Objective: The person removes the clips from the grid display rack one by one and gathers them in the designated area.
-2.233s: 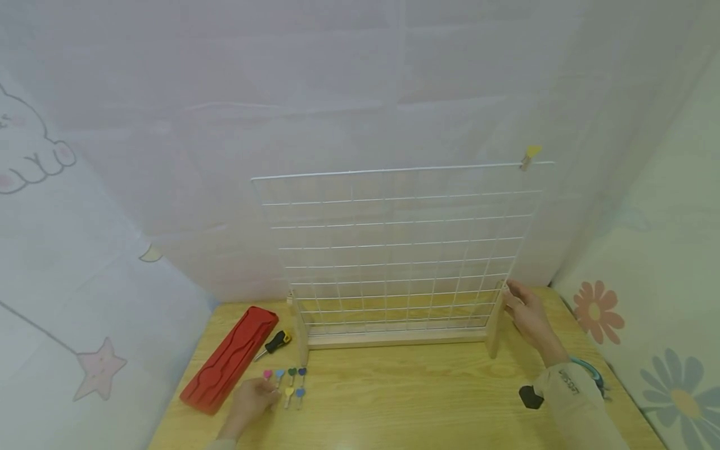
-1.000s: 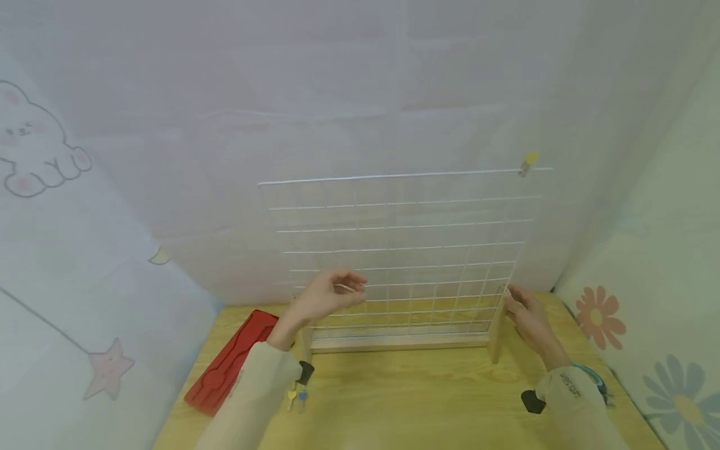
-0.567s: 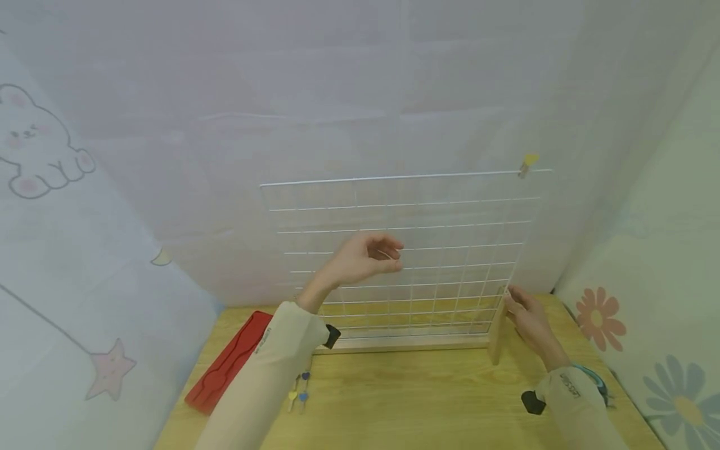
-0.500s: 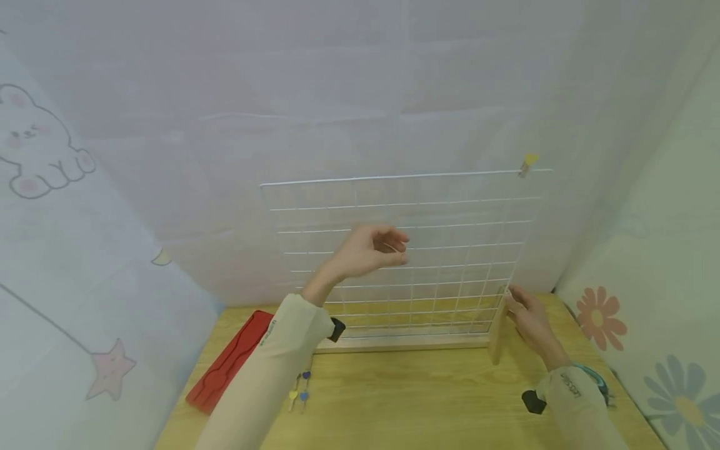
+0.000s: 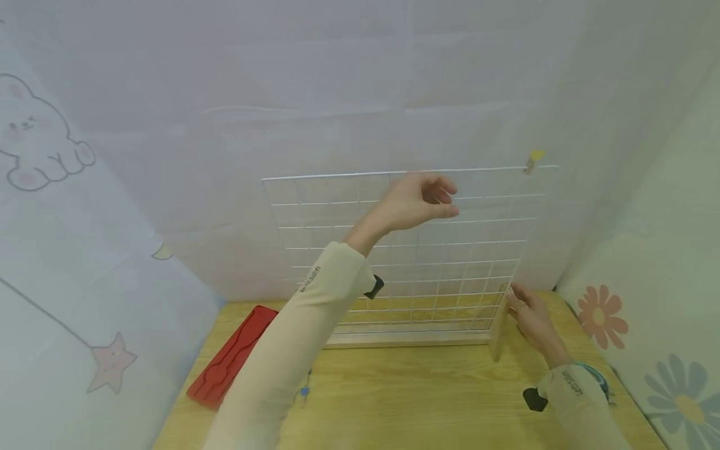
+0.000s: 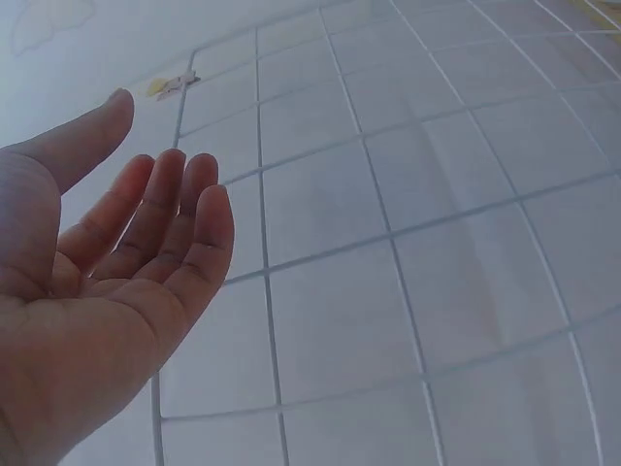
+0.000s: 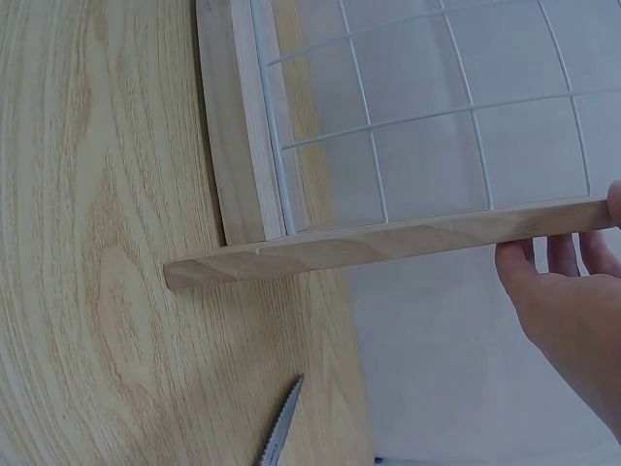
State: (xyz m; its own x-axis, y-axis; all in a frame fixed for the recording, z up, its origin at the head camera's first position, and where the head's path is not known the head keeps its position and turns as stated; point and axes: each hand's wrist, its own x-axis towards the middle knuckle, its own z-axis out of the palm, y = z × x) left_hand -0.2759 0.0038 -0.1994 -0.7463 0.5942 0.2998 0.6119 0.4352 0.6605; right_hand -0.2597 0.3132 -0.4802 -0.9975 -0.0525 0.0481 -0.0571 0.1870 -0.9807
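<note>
A white wire grid (image 5: pixel 427 240) stands upright in a wooden stand (image 5: pixel 405 340) on the table. My left hand (image 5: pixel 419 201) is raised in front of the grid's upper part, fingers loosely curved and thumb apart; in the left wrist view nothing shows between them. Up and to its right, a clothespin with a yellow heart (image 5: pixel 537 154) is clipped on the top wire. My right hand (image 5: pixel 533 317) holds the top of the stand's right wooden upright (image 7: pixel 388 239), fingers along its outer side and thumb at its edge.
A red moulded tray (image 5: pixel 233 356) lies at the table's left, partly behind the left sleeve. A blue heart clothespin (image 5: pixel 304 391) lies beside that sleeve. A teal-handled tool (image 5: pixel 597 377) is by the right sleeve; a grey serrated blade (image 7: pixel 281 423) shows on the wood.
My left hand has risen from the small heart clothespins at the table's left, moving up and right across the grid. The right hand has stayed at the upright.
</note>
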